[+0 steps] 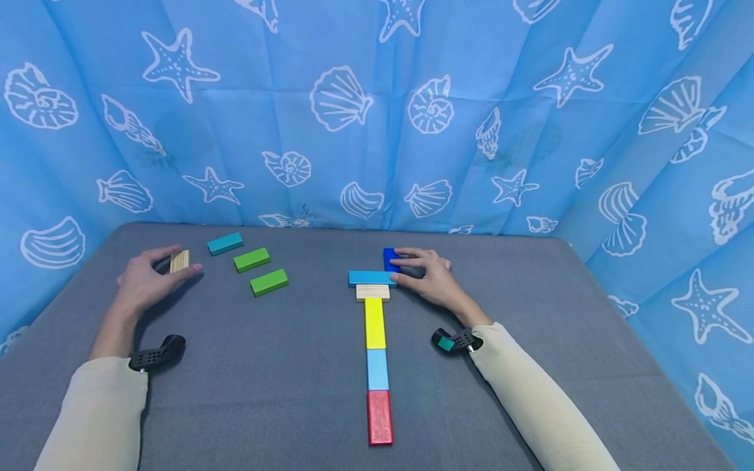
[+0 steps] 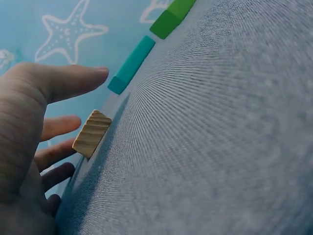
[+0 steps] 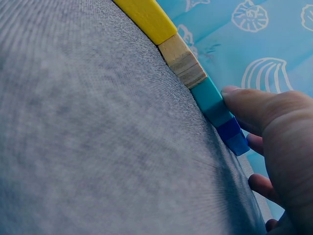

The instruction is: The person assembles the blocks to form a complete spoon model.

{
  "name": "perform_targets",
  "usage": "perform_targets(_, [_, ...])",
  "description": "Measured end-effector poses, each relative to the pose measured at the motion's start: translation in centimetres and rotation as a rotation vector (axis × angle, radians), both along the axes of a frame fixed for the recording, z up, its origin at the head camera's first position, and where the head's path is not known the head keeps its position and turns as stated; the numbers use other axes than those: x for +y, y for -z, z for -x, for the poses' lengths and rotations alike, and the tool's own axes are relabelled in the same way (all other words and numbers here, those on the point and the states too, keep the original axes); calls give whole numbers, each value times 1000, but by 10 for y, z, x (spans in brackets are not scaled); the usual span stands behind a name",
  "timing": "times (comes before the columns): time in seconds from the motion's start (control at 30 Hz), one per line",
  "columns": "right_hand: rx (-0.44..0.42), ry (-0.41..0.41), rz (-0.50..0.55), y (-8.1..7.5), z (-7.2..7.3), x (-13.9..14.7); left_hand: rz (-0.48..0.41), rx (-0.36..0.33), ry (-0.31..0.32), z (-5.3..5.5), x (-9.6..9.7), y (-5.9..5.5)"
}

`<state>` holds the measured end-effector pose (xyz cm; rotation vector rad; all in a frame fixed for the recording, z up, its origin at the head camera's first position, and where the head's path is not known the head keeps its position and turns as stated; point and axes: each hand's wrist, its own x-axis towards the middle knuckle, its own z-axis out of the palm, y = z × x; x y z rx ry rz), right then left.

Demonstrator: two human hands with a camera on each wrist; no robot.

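Observed at far left: left hand (image 1: 143, 281), emerging from a cream sleeve (image 1: 97, 412) above a black wrist device (image 1: 156, 355), thumb and fingers spread apart around a natural wood block (image 1: 179, 261). Noted on that block: pale tan tone, unpainted faces, darker parallel grain lines, squared edges. Shown in the left wrist view: visible space between thumb and block, fingers close behind; cannot tell whether in contact.

Found next, moving right: a teal block (image 1: 225, 244), a farther green block (image 1: 252, 260) and a nearer green block (image 1: 269, 282), all smoothly painted, lying flat at similar slants, near one another but apart.

Found at centre of the grey tabletop (image 1: 247, 379): a straight line laid end to end, from near to far, of a glossy red block (image 1: 379, 417), a light-blue block (image 1: 377, 369) and a yellow block (image 1: 374, 323). Recorded at its far end: a second wood block (image 1: 372, 294) set crosswise, then a longer medium-blue block (image 1: 368, 279), also crosswise.

Located behind the right end of the latter, just beside it: a dark-blue block (image 1: 389, 258), deep in colour, partly covered by fingers.

Noted at right: right hand (image 1: 432, 278), thumb apart from fingers, thumb tip at the medium-blue block, fingertips at the dark-blue block; cannot tell how firmly pressed.
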<state>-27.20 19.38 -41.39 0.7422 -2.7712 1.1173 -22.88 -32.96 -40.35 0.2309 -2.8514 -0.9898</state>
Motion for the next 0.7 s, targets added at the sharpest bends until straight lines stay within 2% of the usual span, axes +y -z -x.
perform_targets(0.43, [1, 1, -4, 0, -1, 0, 52, 35, -8, 2, 1, 5])
perform_targets(0.7, [4, 4, -7, 1, 0, 0, 35, 27, -36, 3, 1, 6])
